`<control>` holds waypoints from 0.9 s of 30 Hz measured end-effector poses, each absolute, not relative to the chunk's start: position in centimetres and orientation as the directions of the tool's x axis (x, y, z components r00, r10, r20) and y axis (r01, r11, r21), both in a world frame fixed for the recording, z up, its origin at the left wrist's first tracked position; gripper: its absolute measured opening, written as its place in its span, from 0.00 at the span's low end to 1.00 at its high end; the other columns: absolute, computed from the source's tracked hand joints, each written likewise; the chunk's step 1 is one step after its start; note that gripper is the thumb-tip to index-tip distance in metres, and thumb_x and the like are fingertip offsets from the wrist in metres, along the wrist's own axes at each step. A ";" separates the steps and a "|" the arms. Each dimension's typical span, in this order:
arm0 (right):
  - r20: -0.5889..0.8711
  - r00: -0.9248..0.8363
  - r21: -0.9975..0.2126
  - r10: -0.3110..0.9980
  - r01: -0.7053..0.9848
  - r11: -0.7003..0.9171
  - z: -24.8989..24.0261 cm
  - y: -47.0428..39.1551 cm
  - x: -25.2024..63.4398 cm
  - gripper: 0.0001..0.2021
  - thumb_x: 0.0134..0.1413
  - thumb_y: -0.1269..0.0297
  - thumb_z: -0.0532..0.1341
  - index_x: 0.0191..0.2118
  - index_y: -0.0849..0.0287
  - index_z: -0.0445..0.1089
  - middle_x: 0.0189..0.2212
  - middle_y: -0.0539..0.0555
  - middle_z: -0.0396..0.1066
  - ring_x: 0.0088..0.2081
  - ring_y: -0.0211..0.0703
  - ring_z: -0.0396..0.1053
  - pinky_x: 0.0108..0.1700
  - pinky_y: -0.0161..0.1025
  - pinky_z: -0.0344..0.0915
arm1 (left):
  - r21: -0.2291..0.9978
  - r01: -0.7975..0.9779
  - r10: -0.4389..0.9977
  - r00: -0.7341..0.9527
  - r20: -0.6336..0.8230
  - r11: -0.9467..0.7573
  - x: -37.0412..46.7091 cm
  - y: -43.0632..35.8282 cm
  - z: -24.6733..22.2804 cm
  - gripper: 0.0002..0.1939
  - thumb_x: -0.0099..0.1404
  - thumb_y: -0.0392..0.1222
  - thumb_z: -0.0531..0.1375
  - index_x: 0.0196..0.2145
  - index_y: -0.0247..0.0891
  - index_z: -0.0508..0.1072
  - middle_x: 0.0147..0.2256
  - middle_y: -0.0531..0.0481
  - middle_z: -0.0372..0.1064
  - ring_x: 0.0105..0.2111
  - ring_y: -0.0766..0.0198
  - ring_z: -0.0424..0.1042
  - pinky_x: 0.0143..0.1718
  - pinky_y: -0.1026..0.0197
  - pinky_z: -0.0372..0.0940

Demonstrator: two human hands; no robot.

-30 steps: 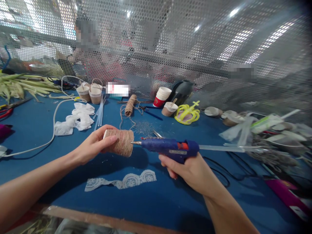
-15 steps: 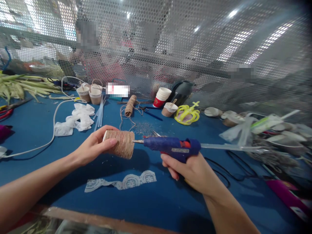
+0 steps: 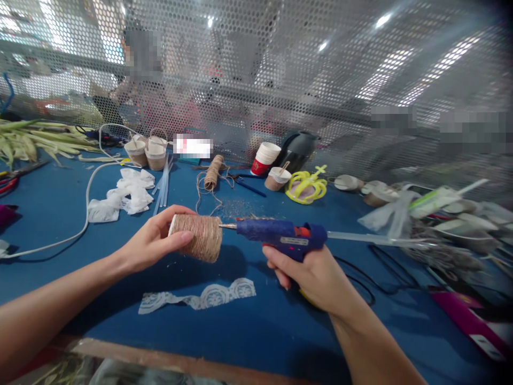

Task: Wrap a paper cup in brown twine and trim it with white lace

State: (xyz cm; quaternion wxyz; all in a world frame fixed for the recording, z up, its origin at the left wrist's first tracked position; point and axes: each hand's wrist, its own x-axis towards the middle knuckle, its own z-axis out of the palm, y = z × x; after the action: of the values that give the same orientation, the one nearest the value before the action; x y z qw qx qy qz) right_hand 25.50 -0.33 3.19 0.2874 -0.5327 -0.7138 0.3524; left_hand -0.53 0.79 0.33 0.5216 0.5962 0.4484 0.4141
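Note:
A paper cup wound with brown twine lies sideways in my left hand, with the thumb across its near side. My right hand is wrapped around the handle of a blue hot glue gun. The gun's metal nozzle points left and meets the right-hand edge of the cup; I cannot tell whether it presses on it. A long clear glue stick sticks out of the gun's back. Below the cup, a strip of white lace rests on the blue table.
Behind my hands stand a twine spool, stacked paper cups, a yellow crown-shaped basket and small twine-covered baskets. Crumpled white lace and loose glue sticks lie left. A black cord runs right. A perforated metal screen closes the back.
The glue gun's nozzle has shifted slightly up along the cup's edge, with the right hand moving a little left. The left hand keeps its hold on the cup.

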 end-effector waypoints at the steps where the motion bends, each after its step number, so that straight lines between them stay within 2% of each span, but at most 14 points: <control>1: 0.036 -0.269 -0.811 0.963 0.555 0.185 3.2 -0.3 25.5 0.20 0.52 0.53 0.57 0.16 0.58 0.61 0.09 0.47 0.60 0.14 0.34 0.61 0.22 0.33 0.64 | 0.993 0.100 0.966 0.257 0.027 -0.054 -0.5 0.8 0.3 0.19 0.53 0.49 0.60 0.41 0.39 0.66 0.34 0.49 0.69 0.33 0.60 0.68 0.30 0.64 0.64; 7: 0.007 -0.265 -0.817 0.964 0.554 0.158 3.4 -1.0 25.2 0.17 0.52 0.55 0.58 0.18 0.59 0.62 0.10 0.46 0.60 0.15 0.33 0.59 0.22 0.32 0.61 | 0.998 0.065 0.963 0.270 0.007 -0.026 -0.5 1.0 0.0 0.19 0.55 0.51 0.59 0.41 0.38 0.65 0.35 0.49 0.68 0.33 0.62 0.67 0.29 0.65 0.63; 11: -0.015 -0.288 -0.828 0.957 0.540 0.150 3.5 -1.2 25.1 0.16 0.50 0.55 0.59 0.19 0.59 0.63 0.09 0.45 0.60 0.14 0.32 0.59 0.21 0.32 0.60 | 1.000 -0.002 0.959 0.283 0.003 -0.002 -0.7 1.1 -0.4 0.20 0.56 0.53 0.59 0.42 0.38 0.65 0.32 0.52 0.65 0.29 0.66 0.64 0.26 0.67 0.59; 17: -0.037 -0.265 -0.848 0.963 0.519 0.111 3.7 -1.5 24.9 0.14 0.49 0.56 0.59 0.21 0.59 0.63 0.10 0.44 0.59 0.14 0.31 0.57 0.21 0.31 0.60 | 1.000 0.002 0.954 0.299 -0.006 0.005 -1.0 1.3 -1.0 0.20 0.59 0.55 0.56 0.43 0.38 0.64 0.29 0.53 0.63 0.23 0.70 0.59 0.22 0.68 0.54; 27: 0.002 -0.309 -0.823 0.951 0.539 0.177 3.5 -0.8 25.2 0.21 0.52 0.55 0.57 0.13 0.58 0.59 0.10 0.47 0.61 0.15 0.32 0.60 0.25 0.33 0.63 | 1.000 0.003 0.954 0.297 0.024 -0.026 -0.8 1.0 -0.3 0.20 0.56 0.53 0.60 0.42 0.38 0.65 0.33 0.52 0.64 0.29 0.68 0.63 0.26 0.69 0.60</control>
State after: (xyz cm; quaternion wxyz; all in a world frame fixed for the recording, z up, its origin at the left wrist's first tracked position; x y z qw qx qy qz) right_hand 25.22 -0.84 3.50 0.2743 -0.5198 -0.7166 0.3757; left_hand -0.81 1.01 -0.30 0.5614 0.5775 0.4147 0.4235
